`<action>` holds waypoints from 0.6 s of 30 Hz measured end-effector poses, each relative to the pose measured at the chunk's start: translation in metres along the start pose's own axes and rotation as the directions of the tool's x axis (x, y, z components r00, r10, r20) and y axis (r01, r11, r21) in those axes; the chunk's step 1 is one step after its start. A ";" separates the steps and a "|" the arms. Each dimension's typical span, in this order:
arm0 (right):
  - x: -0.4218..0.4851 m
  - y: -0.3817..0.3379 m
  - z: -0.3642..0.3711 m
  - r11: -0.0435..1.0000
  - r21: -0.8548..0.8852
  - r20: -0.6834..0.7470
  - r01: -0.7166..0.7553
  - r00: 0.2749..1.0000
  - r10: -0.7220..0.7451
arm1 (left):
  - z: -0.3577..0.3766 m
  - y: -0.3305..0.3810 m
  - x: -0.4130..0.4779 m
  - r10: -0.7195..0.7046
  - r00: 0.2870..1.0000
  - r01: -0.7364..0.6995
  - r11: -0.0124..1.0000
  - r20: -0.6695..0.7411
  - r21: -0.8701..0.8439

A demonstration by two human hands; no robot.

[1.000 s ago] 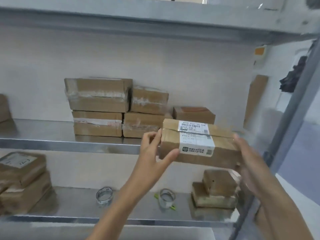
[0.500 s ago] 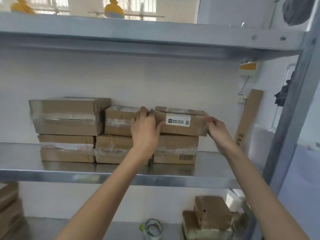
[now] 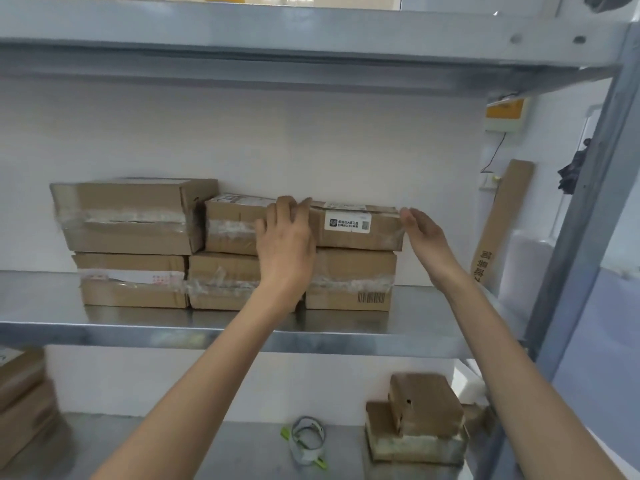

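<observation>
The labelled box (image 3: pixel 356 233) lies flat on a barcoded box (image 3: pixel 349 271) at the right end of the stacked cartons on the middle shelf (image 3: pixel 207 336), just beside a taped box (image 3: pixel 230 225) on its left. The left hand (image 3: pixel 285 242) rests with fingers nearly straight over the labelled box's left end. The right hand (image 3: pixel 420 233) is held flat and unclenched at the right end, fingertips at the upper corner; contact there cannot be confirmed.

Labelled box (image 3: pixel 356 226): matt brown cardboard, glossy clear tape, white paper sticker. Shelf (image 3: pixel 415 327): smooth dull-sheen metal.
</observation>
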State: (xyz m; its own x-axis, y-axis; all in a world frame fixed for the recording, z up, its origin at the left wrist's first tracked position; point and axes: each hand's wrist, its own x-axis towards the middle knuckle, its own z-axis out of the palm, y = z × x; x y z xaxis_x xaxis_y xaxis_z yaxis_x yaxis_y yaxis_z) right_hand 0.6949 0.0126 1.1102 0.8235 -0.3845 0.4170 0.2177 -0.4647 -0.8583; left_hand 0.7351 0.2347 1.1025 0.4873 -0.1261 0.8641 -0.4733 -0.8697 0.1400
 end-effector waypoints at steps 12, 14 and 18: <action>-0.166 0.002 -0.014 0.978 -0.118 -0.266 0.173 0.943 -0.199 | -0.042 0.024 -0.110 0.298 0.940 -0.340 0.781 -0.165 -0.525; -0.196 0.031 -0.014 0.987 -0.142 -0.220 0.080 0.969 -0.111 | -0.031 0.025 -0.145 0.355 0.932 -0.327 0.729 -0.076 -0.602; -0.232 0.099 -0.017 0.962 -0.235 -0.145 -0.139 0.984 0.106 | 0.005 0.033 -0.205 0.443 0.875 -0.197 0.696 0.197 -0.691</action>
State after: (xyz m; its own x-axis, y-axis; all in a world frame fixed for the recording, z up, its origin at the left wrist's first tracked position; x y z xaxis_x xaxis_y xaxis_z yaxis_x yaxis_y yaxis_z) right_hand 0.5165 0.0424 0.9338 0.7574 -0.5433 0.3623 -0.0276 -0.5809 -0.8135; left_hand 0.6230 0.2293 0.9273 0.3610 -0.5894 0.7227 -0.9322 -0.2503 0.2615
